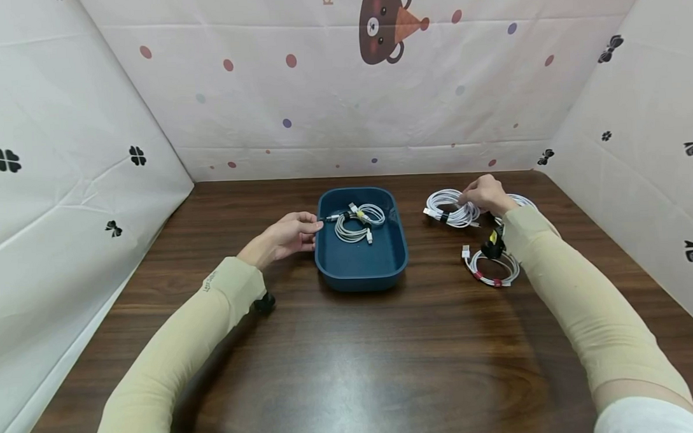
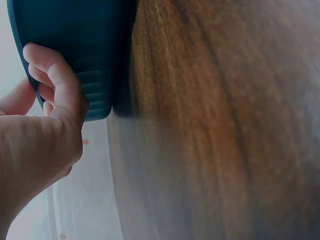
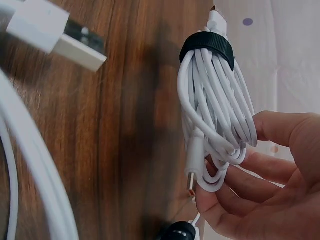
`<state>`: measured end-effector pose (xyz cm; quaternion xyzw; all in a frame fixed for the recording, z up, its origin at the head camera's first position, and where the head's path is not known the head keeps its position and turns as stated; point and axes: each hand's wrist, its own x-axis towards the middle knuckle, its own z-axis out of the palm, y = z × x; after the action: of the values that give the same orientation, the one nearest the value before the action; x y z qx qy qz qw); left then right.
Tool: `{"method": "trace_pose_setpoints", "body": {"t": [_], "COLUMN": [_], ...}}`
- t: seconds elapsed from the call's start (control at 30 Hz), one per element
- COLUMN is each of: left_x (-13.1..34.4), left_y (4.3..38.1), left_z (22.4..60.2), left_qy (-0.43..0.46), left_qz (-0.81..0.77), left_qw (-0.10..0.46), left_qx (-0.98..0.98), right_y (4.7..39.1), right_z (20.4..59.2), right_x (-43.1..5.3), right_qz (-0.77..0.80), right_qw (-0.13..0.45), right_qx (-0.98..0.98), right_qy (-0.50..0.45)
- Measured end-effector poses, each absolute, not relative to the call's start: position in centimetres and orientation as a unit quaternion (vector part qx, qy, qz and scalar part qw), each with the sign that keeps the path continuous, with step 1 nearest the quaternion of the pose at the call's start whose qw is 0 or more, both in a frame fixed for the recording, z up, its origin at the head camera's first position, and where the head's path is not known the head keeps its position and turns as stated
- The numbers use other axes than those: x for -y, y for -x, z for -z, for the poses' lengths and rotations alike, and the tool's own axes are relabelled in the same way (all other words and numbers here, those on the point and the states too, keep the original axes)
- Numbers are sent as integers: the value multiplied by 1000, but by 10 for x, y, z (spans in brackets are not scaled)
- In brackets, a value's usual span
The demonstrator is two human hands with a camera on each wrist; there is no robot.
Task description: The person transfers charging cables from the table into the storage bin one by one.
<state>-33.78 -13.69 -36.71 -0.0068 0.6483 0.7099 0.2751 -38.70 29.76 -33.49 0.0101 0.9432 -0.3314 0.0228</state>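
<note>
We see the right hand [image 1: 486,194] gripping a coiled white cable [image 3: 212,95] bound by a black strap [image 3: 207,46], right of a blue bin [image 1: 360,283] whose left rim the left hand [image 1: 290,236] pinches. Inside the bin lie bundled cables [image 1: 353,238]; a red-tied coil [image 1: 487,280] rests nearer us on the wooden table [image 1: 340,357].

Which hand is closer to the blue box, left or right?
Left. The left hand pinches the left edge of the blue box. The right hand is farther off, to the box's right, holding a coiled white cable.
</note>
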Motion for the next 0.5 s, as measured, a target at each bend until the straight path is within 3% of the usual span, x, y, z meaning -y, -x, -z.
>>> {"method": "trace_pose_setpoints", "body": {"t": [0.5], "left_x": [136], "left_y": [337], "left_z": [366], "left_qy": [8], "left_qz": [-710], "left_qw": [276], "left_qx": [-649], "right_y": [389], "right_z": [327], "right_x": [-291], "right_qz": [324], "right_qw": [27], "right_qx": [-946], "right_qy": [-4]}}
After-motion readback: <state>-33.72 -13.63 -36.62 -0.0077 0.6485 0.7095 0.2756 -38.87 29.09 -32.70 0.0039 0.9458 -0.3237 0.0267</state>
